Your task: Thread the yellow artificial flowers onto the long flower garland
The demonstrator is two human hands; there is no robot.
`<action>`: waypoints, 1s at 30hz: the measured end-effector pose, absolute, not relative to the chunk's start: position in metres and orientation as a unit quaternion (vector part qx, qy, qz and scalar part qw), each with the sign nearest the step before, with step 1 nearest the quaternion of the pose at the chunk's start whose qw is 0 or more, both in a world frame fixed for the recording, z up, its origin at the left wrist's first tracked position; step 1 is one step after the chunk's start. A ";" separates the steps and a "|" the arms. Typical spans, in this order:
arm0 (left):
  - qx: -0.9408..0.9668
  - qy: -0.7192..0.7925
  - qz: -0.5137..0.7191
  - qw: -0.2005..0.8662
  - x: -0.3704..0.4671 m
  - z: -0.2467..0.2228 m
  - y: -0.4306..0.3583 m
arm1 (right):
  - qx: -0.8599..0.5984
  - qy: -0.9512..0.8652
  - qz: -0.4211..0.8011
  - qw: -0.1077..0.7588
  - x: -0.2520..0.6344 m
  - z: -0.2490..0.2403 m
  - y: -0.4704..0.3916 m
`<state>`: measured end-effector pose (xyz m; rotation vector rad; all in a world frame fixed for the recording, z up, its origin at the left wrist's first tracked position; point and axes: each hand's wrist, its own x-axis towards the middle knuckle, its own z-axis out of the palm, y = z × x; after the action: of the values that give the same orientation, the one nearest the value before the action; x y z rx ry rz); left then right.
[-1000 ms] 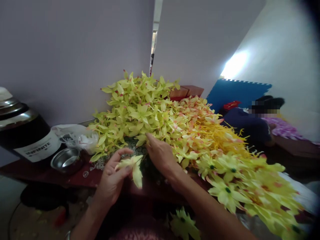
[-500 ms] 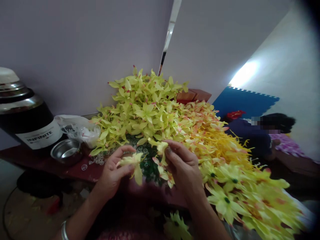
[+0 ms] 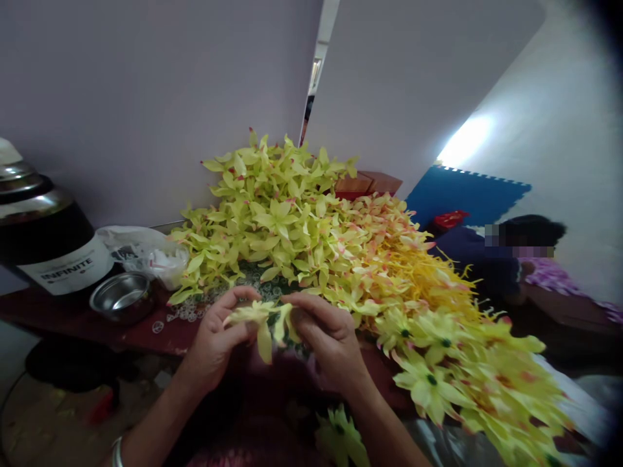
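Pinched in my left hand point(image 3: 219, 337) is a pale yellow-green flower piece point(image 3: 264, 340) with petals hanging down. My right hand point(image 3: 328, 340) grips another yellow-green petal piece point(image 3: 281, 323) right beside it; the two pieces meet or overlap between my fingertips. Behind my hands rises a large heap of yellow-green flower pieces point(image 3: 277, 220). To the right lie pink-tipped pieces point(image 3: 384, 224), yellow strands point(image 3: 413, 272) and layered flowers with dark green centres point(image 3: 431, 379). Small clear plastic rings point(image 3: 187, 308) are scattered left of my hands on the dark red table point(image 3: 141, 334).
A black flask point(image 3: 48, 240), a metal bowl point(image 3: 121, 295) and a plastic bag point(image 3: 146, 250) stand at the left. One flower point(image 3: 341, 438) lies low near my right forearm. Beyond the table at right are a person point(image 3: 481, 259) and a blue mat point(image 3: 472, 194).
My right hand has moved left with its petal piece, away from the heap's edge and up to the flower piece in my left hand. The view has shifted slightly.
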<state>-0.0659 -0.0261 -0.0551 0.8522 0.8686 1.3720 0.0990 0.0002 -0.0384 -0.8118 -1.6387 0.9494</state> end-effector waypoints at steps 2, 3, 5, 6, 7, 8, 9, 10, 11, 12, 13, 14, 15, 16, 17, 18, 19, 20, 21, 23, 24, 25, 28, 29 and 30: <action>0.364 0.380 0.595 0.607 -0.066 -0.055 -0.026 | -0.340 -0.695 0.374 0.511 0.099 -0.039 0.000; 0.363 0.383 0.596 0.606 -0.066 -0.055 -0.027 | -0.340 -0.702 0.360 0.511 0.100 -0.039 0.000; 0.362 0.385 0.596 0.605 -0.066 -0.055 -0.027 | -0.336 -0.719 0.329 0.511 0.101 -0.040 0.000; 0.363 0.386 0.595 0.605 -0.066 -0.055 -0.027 | -0.331 -0.729 0.314 0.510 0.102 -0.040 0.000; 0.366 0.386 0.592 0.605 -0.067 -0.055 -0.027 | -0.325 -0.739 0.300 0.508 0.103 -0.040 0.000; 0.370 0.386 0.590 0.605 -0.067 -0.054 -0.027 | -0.320 -0.750 0.286 0.503 0.104 -0.041 0.000; 0.374 0.388 0.587 0.605 -0.067 -0.054 -0.027 | -0.316 -0.761 0.272 0.497 0.104 -0.042 0.000; 0.376 0.389 0.585 0.605 -0.068 -0.054 -0.027 | -0.314 -0.770 0.259 0.492 0.105 -0.043 0.000; 0.375 0.390 0.584 0.605 -0.068 -0.054 -0.027 | -0.310 -0.778 0.246 0.488 0.106 -0.044 0.000; 0.373 0.390 0.585 0.606 -0.068 -0.054 -0.027 | -0.305 -0.785 0.234 0.485 0.107 -0.045 0.001; 0.369 0.391 0.586 0.606 -0.068 -0.054 -0.027 | -0.299 -0.792 0.224 0.483 0.107 -0.045 0.001; 0.367 0.392 0.586 0.607 -0.068 -0.054 -0.027 | -0.294 -0.797 0.217 0.481 0.107 -0.046 0.001; 0.366 0.393 0.586 0.608 -0.068 -0.055 -0.027 | -0.288 -0.802 0.211 0.480 0.108 -0.047 0.001; 0.365 0.392 0.586 0.608 -0.068 -0.055 -0.027 | -0.285 -0.805 0.205 0.478 0.108 -0.047 0.002; 0.365 0.391 0.586 0.609 -0.068 -0.055 -0.027 | -0.283 -0.808 0.199 0.477 0.108 -0.047 0.002; 0.365 0.389 0.586 0.610 -0.068 -0.055 -0.026 | -0.283 -0.809 0.193 0.478 0.108 -0.048 0.002; 0.366 0.387 0.585 0.611 -0.068 -0.055 -0.026 | -0.283 -0.811 0.187 0.478 0.108 -0.048 0.002; 0.367 0.387 0.583 0.613 -0.068 -0.055 -0.026 | -0.282 -0.812 0.179 0.478 0.108 -0.048 0.001; 0.368 0.388 0.578 0.616 -0.069 -0.055 -0.026 | -0.282 -0.814 0.170 0.477 0.108 -0.048 0.001; 0.373 0.394 0.570 0.617 -0.069 -0.055 -0.027 | -0.285 -0.817 0.153 0.477 0.109 -0.048 0.001; 0.375 0.398 0.570 0.614 -0.070 -0.055 -0.027 | -0.287 -0.817 0.144 0.479 0.110 -0.048 0.000; 0.376 0.402 0.569 0.611 -0.070 -0.055 -0.027 | -0.288 -0.816 0.135 0.483 0.111 -0.048 0.000; 0.371 0.410 0.578 0.600 -0.071 -0.054 -0.028 | -0.275 -0.810 0.116 0.505 0.113 -0.046 -0.002; 0.367 0.410 0.579 0.601 -0.071 -0.054 -0.028 | -0.265 -0.808 0.112 0.514 0.114 -0.044 -0.003; 0.365 0.410 0.579 0.603 -0.071 -0.054 -0.028 | -0.254 -0.806 0.108 0.524 0.115 -0.043 -0.004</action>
<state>-0.0710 -0.0283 -0.0536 0.8439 0.9491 1.3401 0.1147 -0.0040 -0.0428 -0.6088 -1.9284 0.2583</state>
